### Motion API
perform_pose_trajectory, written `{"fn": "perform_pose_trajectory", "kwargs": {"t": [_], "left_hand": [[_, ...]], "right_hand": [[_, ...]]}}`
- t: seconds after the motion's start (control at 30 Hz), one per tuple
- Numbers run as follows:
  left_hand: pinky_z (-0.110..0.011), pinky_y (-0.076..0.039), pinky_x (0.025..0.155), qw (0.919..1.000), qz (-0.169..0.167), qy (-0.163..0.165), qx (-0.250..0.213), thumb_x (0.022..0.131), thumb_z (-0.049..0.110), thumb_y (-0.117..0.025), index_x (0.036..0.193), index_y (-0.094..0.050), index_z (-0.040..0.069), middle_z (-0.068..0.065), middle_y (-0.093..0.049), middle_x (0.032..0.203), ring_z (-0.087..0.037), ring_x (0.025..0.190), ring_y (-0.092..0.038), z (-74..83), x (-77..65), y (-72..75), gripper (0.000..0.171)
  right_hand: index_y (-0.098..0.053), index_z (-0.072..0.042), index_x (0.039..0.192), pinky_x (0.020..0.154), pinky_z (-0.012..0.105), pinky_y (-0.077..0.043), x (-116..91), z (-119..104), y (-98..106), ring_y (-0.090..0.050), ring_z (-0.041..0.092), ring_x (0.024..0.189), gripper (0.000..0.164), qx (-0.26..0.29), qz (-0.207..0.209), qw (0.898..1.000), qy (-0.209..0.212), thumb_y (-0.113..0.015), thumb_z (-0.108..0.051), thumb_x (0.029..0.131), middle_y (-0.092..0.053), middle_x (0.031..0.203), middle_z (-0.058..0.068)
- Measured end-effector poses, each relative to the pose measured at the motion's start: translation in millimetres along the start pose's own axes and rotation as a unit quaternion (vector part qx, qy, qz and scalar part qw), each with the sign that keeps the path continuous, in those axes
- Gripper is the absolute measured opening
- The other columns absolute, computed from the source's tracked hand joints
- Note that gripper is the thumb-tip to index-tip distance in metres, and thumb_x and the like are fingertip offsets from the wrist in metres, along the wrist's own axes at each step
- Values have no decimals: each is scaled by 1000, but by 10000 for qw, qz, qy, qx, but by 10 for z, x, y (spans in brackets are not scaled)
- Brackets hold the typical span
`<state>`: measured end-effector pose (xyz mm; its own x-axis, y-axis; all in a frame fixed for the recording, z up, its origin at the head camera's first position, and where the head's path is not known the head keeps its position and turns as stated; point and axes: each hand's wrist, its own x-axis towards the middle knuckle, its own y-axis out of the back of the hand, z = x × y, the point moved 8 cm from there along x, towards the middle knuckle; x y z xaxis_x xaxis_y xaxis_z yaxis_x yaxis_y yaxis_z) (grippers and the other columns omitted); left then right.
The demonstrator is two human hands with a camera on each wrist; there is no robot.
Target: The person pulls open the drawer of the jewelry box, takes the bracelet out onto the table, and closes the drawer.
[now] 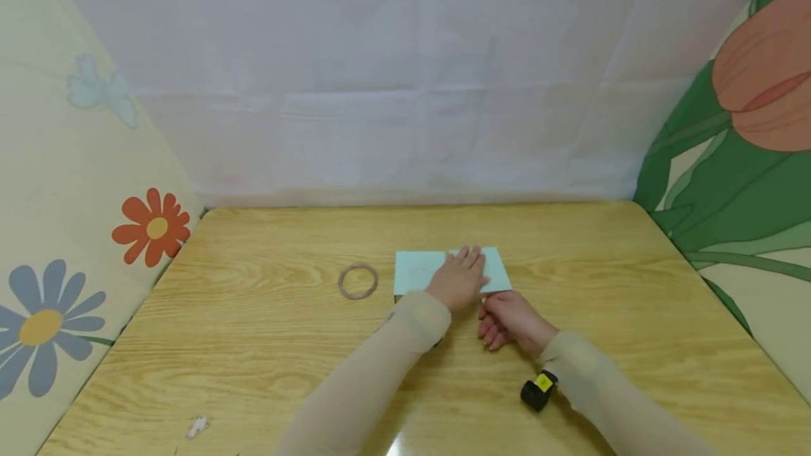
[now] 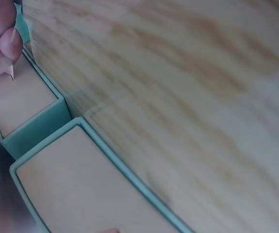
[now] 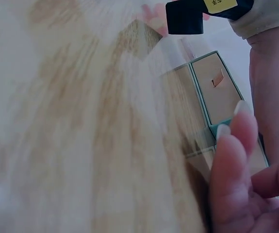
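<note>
A pale blue box (image 1: 418, 269) with beige front panels stands on the table. My left hand (image 1: 459, 280) lies flat over its top, fingers straight and pointing away. At the front right of the box is my right hand (image 1: 510, 319), its fingers curled. In the left wrist view, right-hand fingertips (image 2: 10, 46) pinch a small tab at the right front panel (image 2: 25, 99); the tab is mostly hidden. That panel and the left front panel (image 2: 90, 184) are offset from each other. A small brown tab (image 3: 218, 78) sticks out of the left panel in the right wrist view.
Left of the box lies a thin pinkish ring (image 1: 357, 281). A small white item (image 1: 198, 427) is near the table's front left. A black wrist device (image 1: 538, 391) with a yellow label hangs by the right sleeve. A white cloth wall (image 1: 405, 125) closes the back.
</note>
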<state>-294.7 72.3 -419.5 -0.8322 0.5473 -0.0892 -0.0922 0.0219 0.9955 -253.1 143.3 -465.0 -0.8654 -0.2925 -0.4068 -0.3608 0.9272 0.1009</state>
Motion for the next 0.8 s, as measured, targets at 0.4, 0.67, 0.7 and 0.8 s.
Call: {"fn": "perform_pose_trajectory", "kwargs": {"t": [0.4, 0.67, 0.7, 0.8], "left_hand": [[-39, -22, 117, 10000, -10, 32, 14, 107, 35, -31, 151, -32, 6, -9, -23, 158, -23, 145, -20, 10, 7, 12, 53], [-39, -22, 117, 9999, -89, 46, 42, 107, 36, -29, 152, -31, 6, -8, -21, 159, -23, 145, -19, 11, -9, 28, 54], [-38, -22, 117, 9999, -98, 48, 49, 107, 36, -29, 152, -31, 6, -8, -21, 159, -23, 145, -19, 12, -6, 23, 54], [-38, -21, 117, 9999, -102, 58, 69, 107, 36, -30, 152, -31, 6, -9, -21, 159, -23, 145, -19, 13, 10, 6, 54]], "right_hand": [[-53, 8, 98, 46, 27, -54, -16, 2, 8, -59, 12, 48, 24, 265, 16, 9996, 71, -39, -12, 99, -63, 64, 7], [-55, 7, 90, 48, 26, -54, 17, 7, 13, -60, 12, 52, 26, 444, 286, 9985, 156, -36, -7, 99, -63, 67, 7], [-56, 7, 89, 48, 26, -54, 22, 14, 15, -60, 12, 52, 26, 479, 364, 9981, 148, -35, -7, 99, -63, 66, 7], [-57, 6, 87, 48, 26, -54, 30, 36, 27, -60, 12, 51, 26, 543, 524, 9971, 102, -36, -6, 98, -63, 66, 7]]}}
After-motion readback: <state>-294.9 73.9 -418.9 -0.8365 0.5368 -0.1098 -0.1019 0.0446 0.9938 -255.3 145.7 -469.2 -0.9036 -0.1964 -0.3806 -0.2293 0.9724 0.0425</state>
